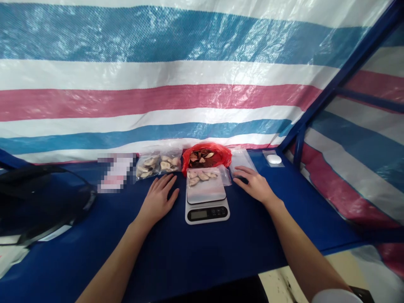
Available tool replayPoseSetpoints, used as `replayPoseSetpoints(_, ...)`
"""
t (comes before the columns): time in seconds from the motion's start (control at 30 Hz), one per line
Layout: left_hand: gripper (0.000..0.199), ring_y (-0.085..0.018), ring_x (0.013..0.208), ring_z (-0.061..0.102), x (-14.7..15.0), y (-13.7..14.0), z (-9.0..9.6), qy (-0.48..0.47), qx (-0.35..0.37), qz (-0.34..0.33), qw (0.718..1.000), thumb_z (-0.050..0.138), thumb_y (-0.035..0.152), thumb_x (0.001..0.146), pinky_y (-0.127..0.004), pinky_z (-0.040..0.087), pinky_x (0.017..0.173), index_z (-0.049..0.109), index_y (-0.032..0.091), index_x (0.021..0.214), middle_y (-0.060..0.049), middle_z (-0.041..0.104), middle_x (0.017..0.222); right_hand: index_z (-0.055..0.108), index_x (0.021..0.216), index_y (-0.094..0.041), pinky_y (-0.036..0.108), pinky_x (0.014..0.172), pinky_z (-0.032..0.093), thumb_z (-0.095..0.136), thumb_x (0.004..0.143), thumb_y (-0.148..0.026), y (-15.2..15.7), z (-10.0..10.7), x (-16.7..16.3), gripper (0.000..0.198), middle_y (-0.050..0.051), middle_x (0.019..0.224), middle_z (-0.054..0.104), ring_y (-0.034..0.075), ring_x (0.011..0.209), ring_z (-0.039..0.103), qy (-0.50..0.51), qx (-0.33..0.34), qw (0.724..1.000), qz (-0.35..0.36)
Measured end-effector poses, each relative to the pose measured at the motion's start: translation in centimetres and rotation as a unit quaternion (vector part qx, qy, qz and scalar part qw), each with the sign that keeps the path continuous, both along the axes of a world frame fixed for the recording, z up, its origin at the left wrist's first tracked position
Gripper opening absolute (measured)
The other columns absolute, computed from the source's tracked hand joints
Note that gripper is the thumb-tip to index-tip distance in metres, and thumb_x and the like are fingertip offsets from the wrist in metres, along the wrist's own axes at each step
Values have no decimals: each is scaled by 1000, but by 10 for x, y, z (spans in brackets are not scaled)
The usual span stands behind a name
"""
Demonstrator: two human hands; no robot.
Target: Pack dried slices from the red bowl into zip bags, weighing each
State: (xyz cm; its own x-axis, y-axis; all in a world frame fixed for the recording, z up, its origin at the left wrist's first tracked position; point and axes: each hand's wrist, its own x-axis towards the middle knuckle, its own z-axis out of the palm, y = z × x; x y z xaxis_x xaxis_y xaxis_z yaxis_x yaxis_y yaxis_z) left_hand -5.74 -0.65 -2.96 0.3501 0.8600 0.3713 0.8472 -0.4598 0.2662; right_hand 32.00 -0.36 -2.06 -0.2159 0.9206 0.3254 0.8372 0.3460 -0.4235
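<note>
A white kitchen scale [206, 214] with a dark display stands at the middle of the blue table. On its plate lies a clear plastic bag [202, 176] with several pale dried pieces inside. Behind the scale sits a red plastic bag [224, 155], its mouth spread around brown dried pieces. My left hand [160, 198] rests flat on the table left of the scale, fingers apart and holding nothing. To the right of the scale, my right hand [252, 185] is open, its fingertips near a flat clear bag [243, 160].
Two filled clear bags [158, 164] lie at the back left, beside a blurred-out paper [116, 172]. A black bag-like object [41, 198] takes up the left side. A white rounded object [274, 159] lies at the back right. Striped sheeting [158, 101] hangs behind the table.
</note>
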Motion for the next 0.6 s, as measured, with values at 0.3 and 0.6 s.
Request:
replayPoseSetpoints(0.3, 53, -37, 146, 40, 6, -1, -2, 69, -29, 39, 996, 44, 44, 97, -60, 30, 120, 57, 22, 143, -12, 48, 155, 58, 142, -27, 54, 120, 34, 43, 103, -42, -3, -29, -5, 45, 7, 152, 53, 30, 144, 44, -117, 15, 993, -1)
replayPoseSetpoints(0.6, 53, -37, 146, 40, 6, -1, -2, 68, -27, 37, 997, 42, 45, 98, -61, 31, 118, 57, 21, 143, -12, 48, 155, 58, 142, -26, 54, 120, 35, 42, 103, -41, -3, -29, -4, 45, 7, 153, 52, 30, 145, 44, -118, 14, 993, -1)
